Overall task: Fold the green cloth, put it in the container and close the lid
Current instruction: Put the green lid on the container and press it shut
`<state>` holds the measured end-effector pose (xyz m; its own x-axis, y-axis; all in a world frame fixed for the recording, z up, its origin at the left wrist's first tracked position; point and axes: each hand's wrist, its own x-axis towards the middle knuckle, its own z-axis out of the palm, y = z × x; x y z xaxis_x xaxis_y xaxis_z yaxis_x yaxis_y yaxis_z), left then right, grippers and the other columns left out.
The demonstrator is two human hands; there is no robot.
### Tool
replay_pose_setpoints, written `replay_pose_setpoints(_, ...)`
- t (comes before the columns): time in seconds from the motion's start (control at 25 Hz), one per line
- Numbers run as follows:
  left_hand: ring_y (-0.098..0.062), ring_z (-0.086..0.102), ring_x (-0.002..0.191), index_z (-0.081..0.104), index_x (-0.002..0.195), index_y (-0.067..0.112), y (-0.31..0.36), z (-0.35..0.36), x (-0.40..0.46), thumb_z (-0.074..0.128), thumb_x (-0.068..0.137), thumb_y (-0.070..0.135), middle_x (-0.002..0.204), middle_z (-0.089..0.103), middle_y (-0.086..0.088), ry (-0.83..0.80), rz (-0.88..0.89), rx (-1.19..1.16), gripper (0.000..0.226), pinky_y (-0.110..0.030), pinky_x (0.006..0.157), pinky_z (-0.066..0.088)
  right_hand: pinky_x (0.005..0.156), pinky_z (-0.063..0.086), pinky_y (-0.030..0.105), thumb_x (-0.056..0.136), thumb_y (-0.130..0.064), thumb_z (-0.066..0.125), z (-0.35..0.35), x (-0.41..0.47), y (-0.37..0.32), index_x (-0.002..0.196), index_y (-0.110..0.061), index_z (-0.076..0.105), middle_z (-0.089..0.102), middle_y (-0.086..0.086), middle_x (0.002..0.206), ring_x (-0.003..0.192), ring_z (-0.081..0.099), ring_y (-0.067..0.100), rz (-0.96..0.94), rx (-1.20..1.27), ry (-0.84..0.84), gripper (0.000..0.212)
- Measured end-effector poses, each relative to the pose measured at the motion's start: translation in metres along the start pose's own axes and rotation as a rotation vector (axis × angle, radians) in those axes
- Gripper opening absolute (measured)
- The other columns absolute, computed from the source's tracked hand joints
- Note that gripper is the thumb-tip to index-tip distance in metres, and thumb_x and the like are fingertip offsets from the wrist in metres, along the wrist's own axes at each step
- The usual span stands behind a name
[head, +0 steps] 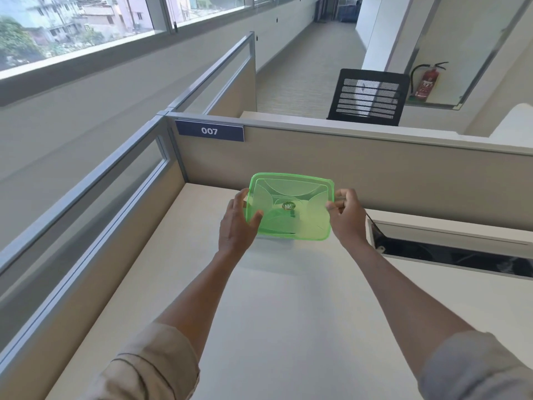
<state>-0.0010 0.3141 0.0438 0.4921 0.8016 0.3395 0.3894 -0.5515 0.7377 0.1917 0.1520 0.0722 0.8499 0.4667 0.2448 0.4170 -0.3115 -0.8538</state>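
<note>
A translucent green lid (291, 203), rectangular with rounded corners and a round sticker in its middle, is held tilted above the far part of the desk. My left hand (238, 222) grips its left edge, thumb on top. Pinching the right edge is my right hand (346, 216). A bit of a clear container (274, 239) shows just under the lid's near edge; the rest of it is hidden by the lid. The green cloth is not in sight.
The white desk (274, 298) is bounded by beige partition walls behind and on the left, with a "007" sign (209, 130). An open cable tray slot (450, 249) lies at the right. A black mesh chair (367, 98) stands beyond the partition.
</note>
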Motion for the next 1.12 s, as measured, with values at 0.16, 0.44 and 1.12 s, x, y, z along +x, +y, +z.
replay_pose_setpoints(0.16, -0.027, 0.061, 0.104, 0.041, 0.139, 0.029, -0.023, -0.013, 0.013, 0.060, 0.090, 0.042, 0.124, 0.060, -0.004, -0.062, -0.079, 0.180, 0.054, -0.039, 0.081, 0.051, 0.065, 0.044, 0.024, 0.086, -0.019, 0.064, 0.034, -0.002, -0.005, 0.116, -0.019, 0.057, 0.064, -0.001, 0.087, 0.073, 0.059, 0.017, 0.036, -0.032, -0.112, 0.030)
replay_pose_setpoints(0.44, -0.035, 0.063, 0.101, 0.047, 0.136, 0.028, -0.047, -0.013, 0.039, 0.051, 0.093, 0.042, 0.117, 0.067, -0.008, -0.145, -0.169, 0.401, 0.045, -0.039, 0.076, 0.046, 0.091, 0.045, 0.038, 0.090, -0.019, 0.061, 0.083, 0.011, 0.000, 0.131, -0.009, 0.051, 0.064, 0.017, 0.117, 0.110, 0.058, 0.033, 0.118, -0.220, -0.182, 0.042)
replay_pose_setpoints(1.12, -0.040, 0.062, 0.083, 0.045, 0.134, 0.021, -0.060, 0.019, 0.042, 0.041, 0.100, 0.029, 0.111, 0.058, -0.014, -0.123, -0.209, 0.461, 0.035, -0.038, 0.064, 0.038, 0.082, 0.045, 0.044, 0.098, -0.024, 0.048, 0.120, 0.016, 0.025, 0.133, -0.012, 0.041, 0.049, 0.017, 0.120, 0.105, 0.056, 0.043, 0.070, -0.483, -0.258, 0.038)
